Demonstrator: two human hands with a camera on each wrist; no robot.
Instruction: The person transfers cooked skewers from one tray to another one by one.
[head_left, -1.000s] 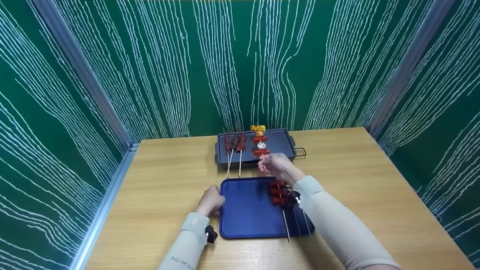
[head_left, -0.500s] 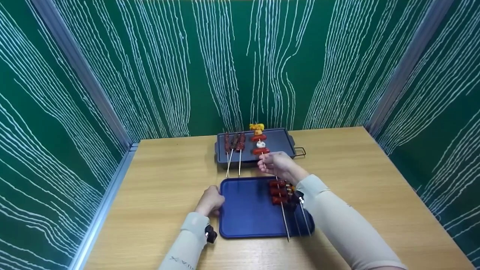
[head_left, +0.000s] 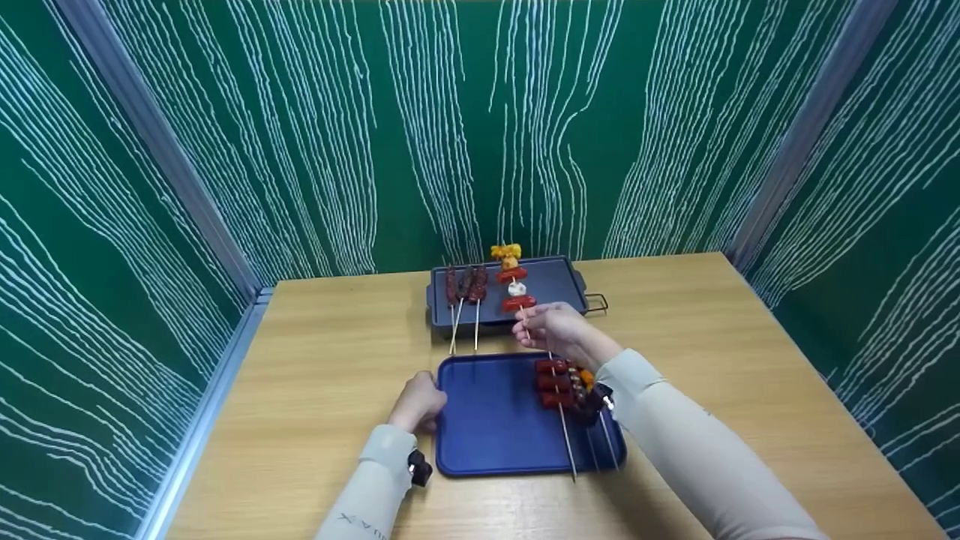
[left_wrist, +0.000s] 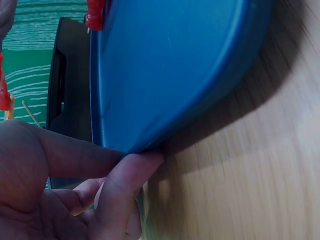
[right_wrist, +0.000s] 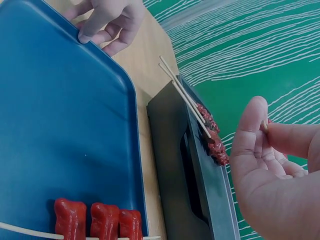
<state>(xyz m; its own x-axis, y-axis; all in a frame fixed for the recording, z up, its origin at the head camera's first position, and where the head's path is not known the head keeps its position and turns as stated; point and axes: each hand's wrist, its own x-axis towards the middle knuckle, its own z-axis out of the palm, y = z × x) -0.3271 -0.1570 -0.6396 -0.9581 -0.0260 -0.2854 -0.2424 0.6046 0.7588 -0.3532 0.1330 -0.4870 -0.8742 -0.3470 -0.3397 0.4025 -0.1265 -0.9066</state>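
My right hand (head_left: 556,328) pinches the bare stick end of a mixed skewer (head_left: 517,289) with red, white, orange and yellow pieces. The food on it overlaps the dark grill plate (head_left: 553,279) in the head view. Thumb and forefinger meet on the stick in the right wrist view. With my left hand (head_left: 418,401) I grip the left rim of a blue tray (head_left: 487,427); the left wrist view has thumb and finger right on the tray's edge (left_wrist: 165,132). Red sausage skewers (head_left: 553,384) lie at the tray's right side, other skewers beside them partly hidden by my right wrist.
Several brown-red meat skewers (head_left: 465,285) lie on the grill's left half, sticks jutting over its front edge toward the tray. A wire handle (head_left: 597,303) sticks out at the grill's right. Behind the wooden table (head_left: 330,337) stands a green wall (head_left: 300,150) with white lines.
The mixed skewer's far end has shifted slightly left over the grill plate. My right forearm has moved a little to the right, showing more of the tray's skewers. The left hand stays on the tray.
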